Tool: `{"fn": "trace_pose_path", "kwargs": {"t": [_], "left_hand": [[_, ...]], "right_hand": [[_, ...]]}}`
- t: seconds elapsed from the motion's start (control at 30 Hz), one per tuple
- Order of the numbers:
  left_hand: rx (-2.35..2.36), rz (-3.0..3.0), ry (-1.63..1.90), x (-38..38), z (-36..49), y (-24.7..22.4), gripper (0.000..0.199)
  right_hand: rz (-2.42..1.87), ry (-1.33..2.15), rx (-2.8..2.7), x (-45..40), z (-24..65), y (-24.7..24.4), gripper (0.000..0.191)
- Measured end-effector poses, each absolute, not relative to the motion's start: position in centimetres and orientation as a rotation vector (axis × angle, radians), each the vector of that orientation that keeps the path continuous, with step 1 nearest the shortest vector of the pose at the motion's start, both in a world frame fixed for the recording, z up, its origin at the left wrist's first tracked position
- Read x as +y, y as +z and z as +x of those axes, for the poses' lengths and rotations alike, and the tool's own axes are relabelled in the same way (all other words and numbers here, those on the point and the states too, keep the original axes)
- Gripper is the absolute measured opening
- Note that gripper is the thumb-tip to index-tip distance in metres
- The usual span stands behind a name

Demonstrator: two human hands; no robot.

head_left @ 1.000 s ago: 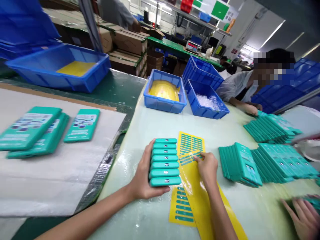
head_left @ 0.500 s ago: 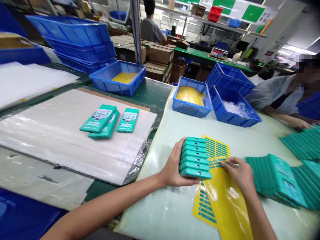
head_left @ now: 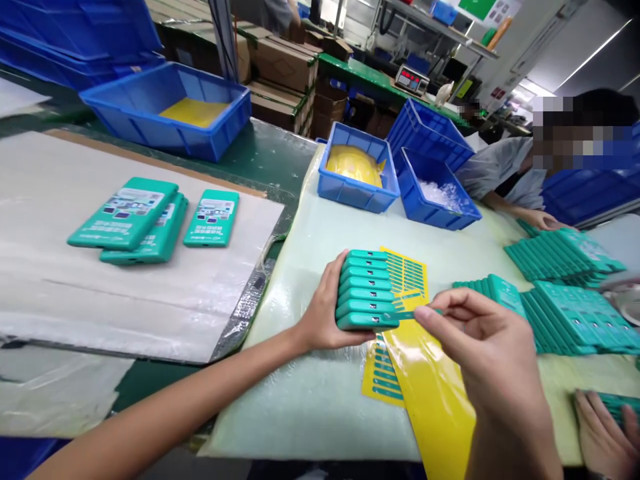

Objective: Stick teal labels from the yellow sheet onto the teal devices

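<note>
Now the left hand is clamping on a stack of green cases, its fingers curling along the left side and its thumb lying along the near end. At the same time, the right hand is pinching a thin strip, with thumb and finger pressed together on it. The free end of this strip is pointing to the nearest case of the stack; whether it is touching, one cannot tell. Between the two hands, yellow sheets are lying on the table, some of them bearing other green strips. Behind the right hand and to its right, rows of cases are leaning. Well to the left of the left hand, three loose cases are resting on a white board. Beyond both hands, blue bins are standing. To the right of the right hand, a co-worker's hand is touching something green.
</note>
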State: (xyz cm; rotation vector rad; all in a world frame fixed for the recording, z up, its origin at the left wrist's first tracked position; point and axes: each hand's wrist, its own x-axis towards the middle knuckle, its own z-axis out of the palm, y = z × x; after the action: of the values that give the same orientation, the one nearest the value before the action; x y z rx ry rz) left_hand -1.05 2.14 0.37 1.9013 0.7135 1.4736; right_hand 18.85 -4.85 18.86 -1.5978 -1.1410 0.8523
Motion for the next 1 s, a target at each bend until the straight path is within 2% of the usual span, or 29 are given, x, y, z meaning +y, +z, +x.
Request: {"fn": "trace_pose_path", "kwargs": {"t": [0.1, 0.2, 0.73, 1.0], "left_hand": [[0.721, 1.893, 1.464, 2.0, -0.9, 0.6, 0.152], [0.737, 1.879, 1.474, 1.9, -0.8, 0.8, 0.153], [0.753, 1.889, 1.43, 1.8, -0.7, 1.1, 0.15], [0.762, 1.903, 1.422, 1.8, -0.7, 1.0, 0.152]], "right_hand": [[-1.646, 0.581, -1.284, -6.1, 16.0, 19.2, 0.023], [-1.648, 0.496, -1.4, -6.1, 15.2, 19.2, 0.017], [-1.633, 0.449, -1.535, -5.8, 14.8, 18.5, 0.014], [-1.704, 0.486, -1.534, -5.6, 15.7, 18.2, 0.02]]}}
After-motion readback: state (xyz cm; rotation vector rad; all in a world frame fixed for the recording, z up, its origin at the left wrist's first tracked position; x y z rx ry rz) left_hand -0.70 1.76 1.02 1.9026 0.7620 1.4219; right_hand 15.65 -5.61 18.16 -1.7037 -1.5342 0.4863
